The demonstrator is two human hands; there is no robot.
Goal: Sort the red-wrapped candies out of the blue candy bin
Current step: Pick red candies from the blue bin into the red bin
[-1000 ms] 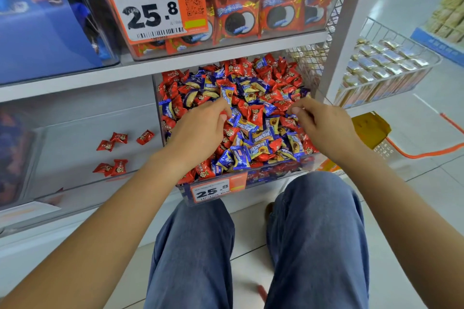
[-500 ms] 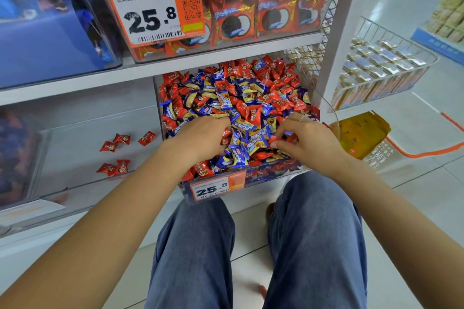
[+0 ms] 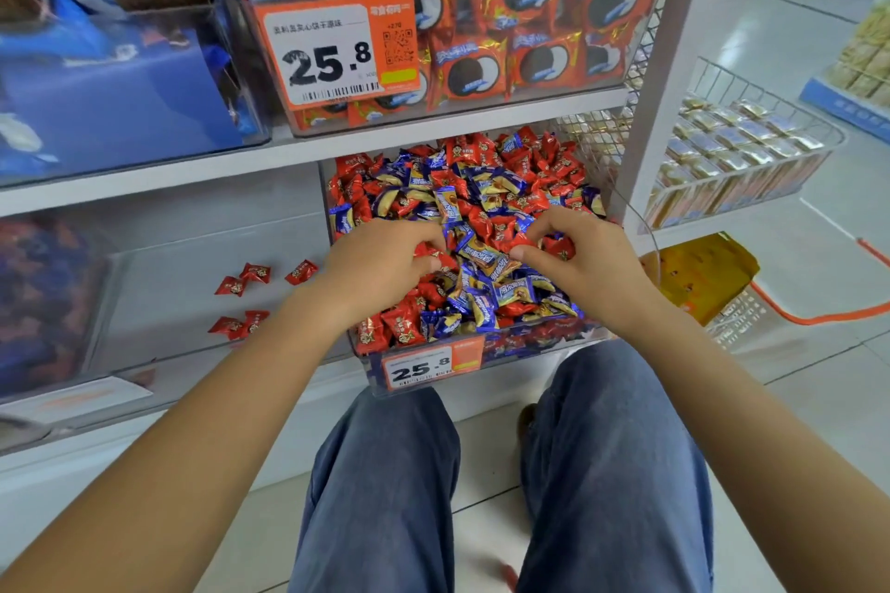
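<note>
Head view: both hands dig in the mixed candy bin (image 3: 462,354); left hand (image 3: 380,265) and right hand (image 3: 582,265) each pinch red candies (image 3: 517,240) for the side pile (image 3: 253,291) on the shelf.

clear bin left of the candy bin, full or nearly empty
Nearly empty. The clear bin holds only five red-wrapped candies scattered on its bare floor, while the mixed candy bin beside it is heaped.

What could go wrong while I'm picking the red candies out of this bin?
The bin is heaped to its front rim, so digging with both the left hand and right hand may push candies over the edge onto the floor. Blue candies lie tangled with red ones, so a blue one could get grabbed too.
</note>
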